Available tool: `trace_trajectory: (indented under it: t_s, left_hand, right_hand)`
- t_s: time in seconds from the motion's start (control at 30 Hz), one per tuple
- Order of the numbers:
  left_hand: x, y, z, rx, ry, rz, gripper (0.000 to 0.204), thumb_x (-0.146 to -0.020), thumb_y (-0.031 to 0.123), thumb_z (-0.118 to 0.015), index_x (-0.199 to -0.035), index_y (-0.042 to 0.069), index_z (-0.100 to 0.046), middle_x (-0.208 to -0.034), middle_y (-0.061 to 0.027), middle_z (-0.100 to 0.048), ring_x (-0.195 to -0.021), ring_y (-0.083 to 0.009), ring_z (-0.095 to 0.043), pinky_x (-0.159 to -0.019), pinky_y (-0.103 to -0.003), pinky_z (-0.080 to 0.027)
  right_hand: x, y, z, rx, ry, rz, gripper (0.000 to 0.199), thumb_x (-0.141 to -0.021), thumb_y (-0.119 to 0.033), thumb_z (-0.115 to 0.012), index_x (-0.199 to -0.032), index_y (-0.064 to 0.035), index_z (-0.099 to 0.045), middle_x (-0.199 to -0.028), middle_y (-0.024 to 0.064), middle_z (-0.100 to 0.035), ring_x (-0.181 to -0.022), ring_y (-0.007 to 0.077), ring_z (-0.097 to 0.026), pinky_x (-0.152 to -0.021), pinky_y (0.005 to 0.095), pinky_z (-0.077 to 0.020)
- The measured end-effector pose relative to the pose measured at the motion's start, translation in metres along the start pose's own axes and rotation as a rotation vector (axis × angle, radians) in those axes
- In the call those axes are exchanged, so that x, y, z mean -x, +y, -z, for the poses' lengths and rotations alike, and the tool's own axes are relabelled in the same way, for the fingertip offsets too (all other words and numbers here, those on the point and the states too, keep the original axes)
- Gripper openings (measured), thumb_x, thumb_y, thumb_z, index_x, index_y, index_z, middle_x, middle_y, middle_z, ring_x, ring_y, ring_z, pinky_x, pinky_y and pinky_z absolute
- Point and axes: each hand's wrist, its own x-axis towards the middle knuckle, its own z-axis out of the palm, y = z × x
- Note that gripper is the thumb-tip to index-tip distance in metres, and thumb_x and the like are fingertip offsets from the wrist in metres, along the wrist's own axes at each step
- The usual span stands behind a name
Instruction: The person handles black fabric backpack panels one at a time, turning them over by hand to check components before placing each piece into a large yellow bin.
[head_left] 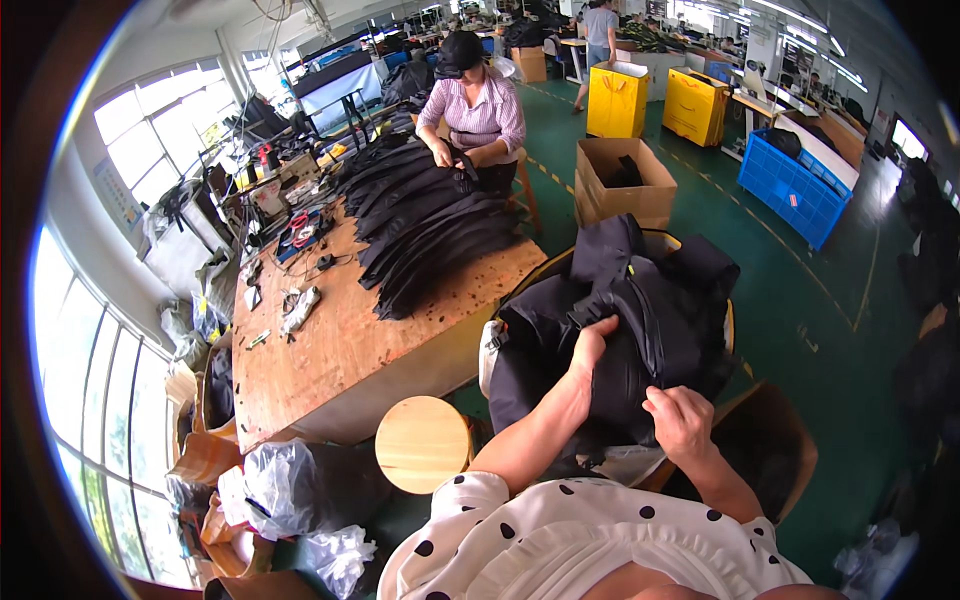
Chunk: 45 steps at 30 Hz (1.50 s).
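Observation:
A black fabric bag (622, 345) lies in front of me on a pile of similar black pieces. My left hand (594, 345) grips the bag near its middle, with the fingertips partly hidden in the dark cloth. A zipper (645, 325) runs down the bag just right of that hand. At the zipper's lower end my right hand (682, 422) is closed in a pinch; whatever is between its fingers is too small to make out. The pile rests in a large container with a pale and yellow rim (487, 362).
Left of me stands a wooden worktable (300, 385) with stacked black pieces (430, 230) and tools. A co-worker (478, 110) handles black fabric behind it. A round stool (424, 445), a cardboard box (625, 195), another open box (775, 440) and a blue crate (793, 190) stand around.

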Motion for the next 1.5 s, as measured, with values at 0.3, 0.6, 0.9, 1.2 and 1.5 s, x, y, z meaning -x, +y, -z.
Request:
trace_trajectory:
  t_s: [0.3, 0.6, 0.9, 1.2, 1.5]
  left_hand:
    - [0.01, 0.018, 0.003, 0.25, -0.204, -0.23, 0.044, -0.088, 0.029, -0.04, -0.117, -0.003, -0.048, -0.116, -0.0218, -0.053, -0.108, -0.0362, -0.05, -0.1, -0.047, -0.033]
    - [0.01, -0.008, 0.033, 0.206, -0.162, -0.179, 0.055, -0.085, 0.043, -0.046, -0.12, 0.0, -0.047, -0.119, -0.0177, -0.052, -0.109, -0.0348, -0.049, -0.098, -0.047, -0.035]
    - [0.015, -0.025, 0.042, 0.233, -0.194, -0.215, 0.067, -0.082, 0.054, -0.047, -0.123, 0.002, -0.044, -0.12, -0.0172, -0.05, -0.109, -0.0349, -0.048, -0.097, -0.048, -0.036]
    - [0.023, -0.034, 0.047, 0.208, -0.365, -0.003, 0.07, -0.081, 0.056, -0.048, -0.122, -0.001, -0.044, -0.121, -0.0206, -0.049, -0.111, -0.0349, -0.048, -0.097, -0.047, -0.036]
    - [0.052, 0.03, 0.058, -1.25, 0.138, -0.328, 0.046, -0.086, 0.045, -0.052, -0.072, 0.002, -0.06, -0.068, -0.0064, -0.062, -0.065, -0.0163, -0.062, -0.063, -0.028, -0.047]
  right_hand:
    - [0.027, 0.009, -0.011, -0.39, 0.274, -0.666, 0.014, -0.083, -0.003, -0.054, -0.096, 0.0, -0.052, -0.065, 0.006, -0.049, -0.049, 0.0142, -0.043, -0.048, 0.0251, -0.0391]
    - [0.009, 0.026, -0.022, -0.316, 0.049, -0.693, 0.031, -0.077, -0.007, -0.065, -0.103, -0.0024, -0.05, -0.063, 0.0061, -0.049, -0.047, 0.0145, -0.045, -0.047, 0.0264, -0.0391]
    - [0.012, 0.022, -0.017, -0.328, 0.016, -0.697, 0.017, -0.075, -0.006, -0.065, -0.082, -0.0017, -0.051, -0.064, 0.0087, -0.05, -0.05, 0.0206, -0.05, -0.048, 0.0294, -0.04]
    - [0.027, 0.005, -0.005, -0.947, -0.043, -1.184, 0.011, -0.084, -0.004, -0.054, -0.075, -0.0019, -0.047, -0.054, 0.0008, -0.044, -0.042, 0.005, -0.038, -0.039, 0.0206, -0.0305]
    - [0.006, 0.043, 0.033, -0.63, 0.189, -1.002, 0.016, -0.088, -0.014, -0.05, -0.08, -0.0012, -0.056, -0.067, 0.0014, -0.052, -0.058, 0.0068, -0.044, -0.053, 0.0211, -0.0356]
